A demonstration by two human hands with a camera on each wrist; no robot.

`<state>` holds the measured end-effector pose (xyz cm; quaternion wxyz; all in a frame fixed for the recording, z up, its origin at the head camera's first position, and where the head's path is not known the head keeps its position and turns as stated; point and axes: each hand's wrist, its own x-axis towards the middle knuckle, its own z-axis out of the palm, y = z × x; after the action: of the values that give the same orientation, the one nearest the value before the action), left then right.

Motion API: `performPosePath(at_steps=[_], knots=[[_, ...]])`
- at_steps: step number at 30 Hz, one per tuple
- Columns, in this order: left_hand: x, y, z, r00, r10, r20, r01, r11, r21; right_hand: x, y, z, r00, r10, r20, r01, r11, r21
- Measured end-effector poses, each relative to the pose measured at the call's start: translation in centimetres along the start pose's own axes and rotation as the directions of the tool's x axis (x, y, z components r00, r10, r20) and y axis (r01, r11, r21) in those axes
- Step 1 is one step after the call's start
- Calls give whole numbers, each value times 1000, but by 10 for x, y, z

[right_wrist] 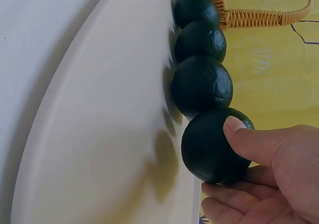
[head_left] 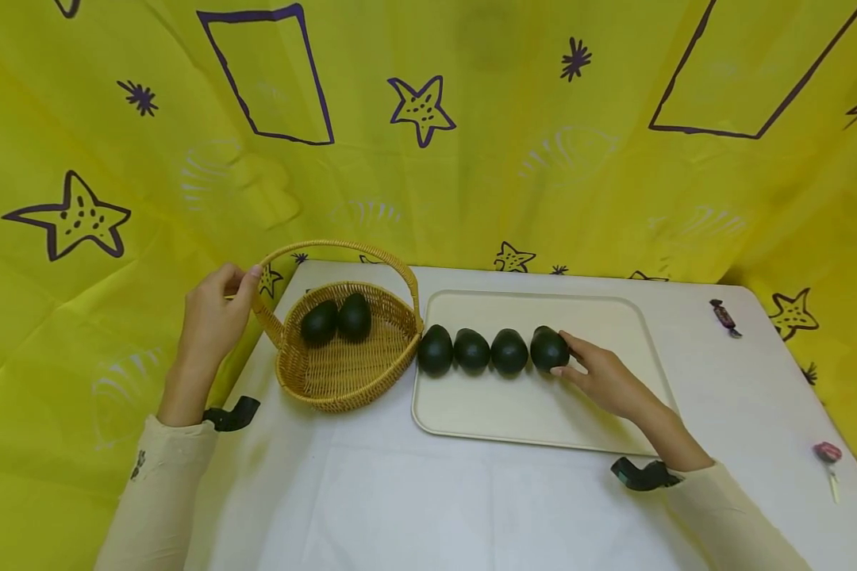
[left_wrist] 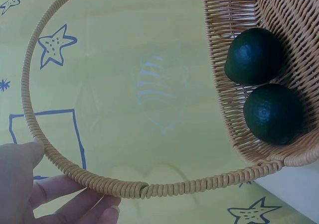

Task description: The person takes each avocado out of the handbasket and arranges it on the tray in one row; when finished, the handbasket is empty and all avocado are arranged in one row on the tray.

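Note:
My left hand (head_left: 217, 313) holds the handle (left_wrist: 114, 186) of a wicker basket (head_left: 339, 388) at its left side, thumb on one side and fingers beneath. Inside the basket lie two dark green avocados (left_wrist: 254, 57), side by side near the back. On a cream tray (head_left: 500, 420) right of the basket, several more avocados (head_left: 471, 350) stand in a row. With thumb and fingers my right hand (head_left: 600, 377) grips the avocado (right_wrist: 214, 147) at the row's right end; in the right wrist view the thumb lies on its upper side and the fingers underneath.
The basket's right rim overlaps the tray's left edge in the head view. A wrapped candy (head_left: 724, 317) lies at the table's back right, and a lollipop (head_left: 828, 454) nearer the right edge. A yellow patterned curtain (head_left: 486, 182) hangs behind the white table (head_left: 400, 500).

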<state>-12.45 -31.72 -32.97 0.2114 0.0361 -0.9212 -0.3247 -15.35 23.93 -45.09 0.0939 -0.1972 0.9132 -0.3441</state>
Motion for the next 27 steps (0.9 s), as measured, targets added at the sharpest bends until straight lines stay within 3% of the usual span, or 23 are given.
performPosePath(at_steps=[27], knots=[[0, 2, -1, 1000, 2, 5, -2, 1000, 13, 1, 6, 6, 1000, 5, 24, -6, 1000, 7]])
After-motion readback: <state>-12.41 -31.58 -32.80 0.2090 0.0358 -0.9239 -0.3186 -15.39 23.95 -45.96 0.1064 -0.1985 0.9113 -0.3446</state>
